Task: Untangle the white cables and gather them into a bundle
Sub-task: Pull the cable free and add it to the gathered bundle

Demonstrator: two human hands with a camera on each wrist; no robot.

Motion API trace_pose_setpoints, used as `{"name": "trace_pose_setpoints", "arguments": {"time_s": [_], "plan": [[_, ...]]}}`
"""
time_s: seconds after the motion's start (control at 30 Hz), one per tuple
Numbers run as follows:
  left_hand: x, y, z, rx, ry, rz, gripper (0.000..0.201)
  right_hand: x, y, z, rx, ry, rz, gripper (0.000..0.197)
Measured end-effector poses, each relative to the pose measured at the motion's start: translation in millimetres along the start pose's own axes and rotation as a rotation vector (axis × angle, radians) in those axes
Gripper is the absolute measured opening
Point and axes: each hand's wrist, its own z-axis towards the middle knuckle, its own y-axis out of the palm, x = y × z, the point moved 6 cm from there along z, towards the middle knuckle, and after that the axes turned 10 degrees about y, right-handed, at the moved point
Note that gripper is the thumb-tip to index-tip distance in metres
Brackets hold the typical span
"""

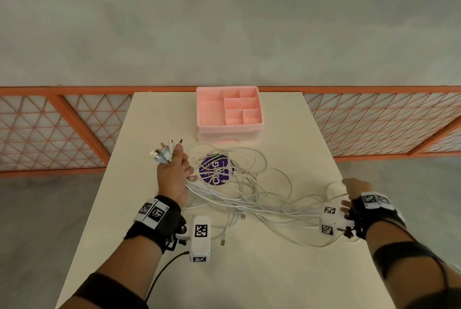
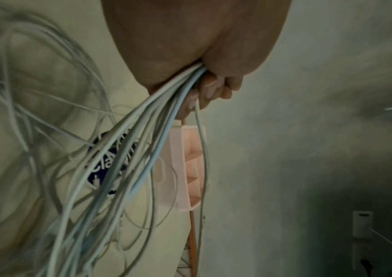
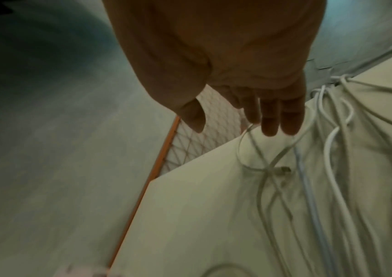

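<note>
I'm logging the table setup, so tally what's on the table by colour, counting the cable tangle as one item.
White: 1, the tangle of cables, its plug ends gripped in the left hand
Pink: 1, the compartment organizer
Purple: 1, the round disc under the cables
Total: 3

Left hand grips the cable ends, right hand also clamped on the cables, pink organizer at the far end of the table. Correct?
Not quite. The right hand is open, fingers straight over the loose white cables; the right wrist view shows it. The left hand does grip the ends, and the pink organizer sits at the far end.
</note>
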Motion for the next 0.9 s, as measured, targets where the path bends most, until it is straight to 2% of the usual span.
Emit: {"name": "trace_pose_setpoints", "arguments": {"time_s": [0.07, 0.1, 0.13, 0.2, 0.27, 0.3, 0.33, 0.4, 0.43, 0.47, 0.57, 0.73, 0.9], "plan": [[5, 13, -3, -0.024, 0.041, 0.029, 0.034, -17, 17, -34, 0.119, -0.163, -0.089, 0.056], [8, 20, -6, -0.048, 0.060, 0.037, 0.034, -28, 31, -54, 0.127, -0.298, -0.027, 0.058], [11, 28, -10, -0.075, 0.072, 0.040, 0.034, -41, 46, -82, 0.072, -0.450, 0.073, 0.056], [17, 44, -19, -0.119, 0.075, 0.025, 0.036, -60, 89, -145, -0.194, -0.783, 0.101, 0.056], [24, 61, -28, -0.152, 0.074, -0.002, 0.036, -59, 136, -204, -0.463, -0.994, -0.150, 0.072], [29, 67, -31, -0.162, 0.065, -0.026, 0.037, -53, 158, -222, -0.522, -1.065, -0.300, 0.075], [33, 73, -34, -0.170, 0.045, -0.064, 0.038, -47, 179, -234, -0.530, -1.137, -0.438, 0.069], [40, 79, -35, -0.192, -0.013, -0.143, 0.039, -37, 208, -245, -0.460, -1.253, -0.597, 0.035], [44, 79, -34, -0.205, -0.029, -0.160, 0.040, -33, 216, -241, -0.427, -1.258, -0.609, 0.021], [47, 78, -32, -0.213, -0.036, -0.168, 0.040, -29, 219, -235, -0.402, -1.245, -0.606, 0.018], [56, 67, -24, -0.195, -0.035, -0.192, 0.040, -21, 213, -208, -0.299, -1.203, -0.708, 0.031], [59, 55, -15, -0.161, -0.040, -0.242, 0.041, -11, 176, -147, -0.151, -1.080, -0.903, 0.029], [74, 51, 1, -0.153, 0.001, -0.294, 0.039, -3, 110, -80, -0.006, -0.828, -0.957, 0.031]]}}
